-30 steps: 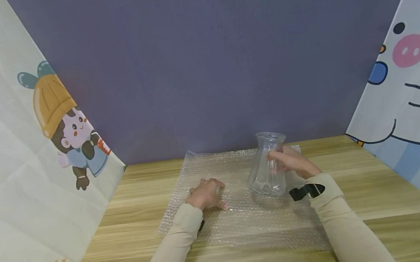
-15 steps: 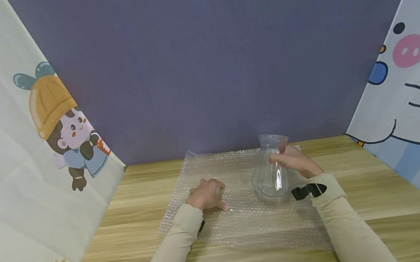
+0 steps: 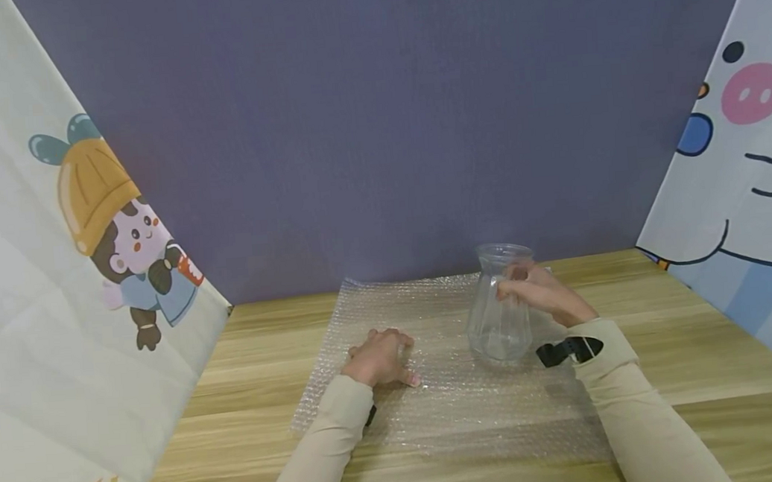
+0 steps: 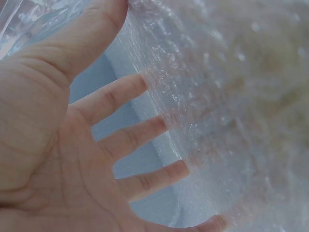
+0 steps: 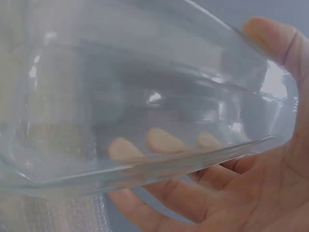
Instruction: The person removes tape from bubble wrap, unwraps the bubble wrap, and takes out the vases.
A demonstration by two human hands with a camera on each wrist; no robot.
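Observation:
A clear glass vase [image 3: 496, 330] with a flared rim and faceted sides stands nearly upright on the right part of a bubble wrap sheet [image 3: 431, 305]. Round its upper body curls my right hand [image 3: 534, 290], thumb on the near side; in the right wrist view the fingers [image 5: 164, 140] show through the glass [image 5: 145, 96]. My left hand [image 3: 379, 357] rests on the sheet's left half with its fingers spread. Their tips touch the bubble wrap [image 4: 231, 96] in the left wrist view, where the palm [image 4: 67, 164] faces the camera.
Beneath the sheet lies a wood-grain table [image 3: 266, 354]. A dark purple-grey panel [image 3: 378, 122] rises along its back edge. Cartoon-printed panels [image 3: 10, 245] flank the table at left and right.
The vase has shifted slightly to the right, together with my right hand. It tilted a little differently half a second ago. My left hand has stayed in place.

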